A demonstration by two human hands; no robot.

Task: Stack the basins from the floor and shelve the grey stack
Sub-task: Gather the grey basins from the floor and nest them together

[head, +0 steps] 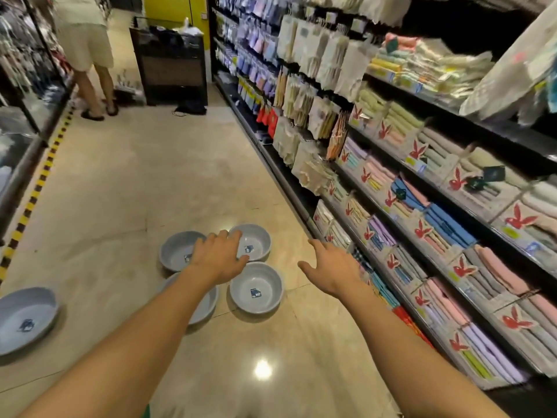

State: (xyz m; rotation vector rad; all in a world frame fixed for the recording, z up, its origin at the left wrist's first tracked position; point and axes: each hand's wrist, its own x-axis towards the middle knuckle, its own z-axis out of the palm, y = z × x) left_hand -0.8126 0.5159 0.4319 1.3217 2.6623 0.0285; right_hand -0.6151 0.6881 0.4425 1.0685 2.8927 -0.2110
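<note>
Several grey basins lie on the beige floor in a cluster: a far left basin point(176, 250), a far right basin point(256, 243), a near right basin point(256, 287) and a near left basin point(206, 303) partly hidden by my left forearm. A larger grey basin point(25, 318) sits apart at the left edge. My left hand point(218, 256) hovers over the cluster with fingers spread, holding nothing. My right hand point(330, 271) is stretched out to the right of the basins, fingers relaxed and empty.
Shelves of folded towels point(437, 236) and hanging packets point(301, 86) line the right side. A person point(87, 55) stands at the far end of the aisle beside a dark cabinet point(171, 64). A yellow-black tape strip point(33, 197) runs along the left rack.
</note>
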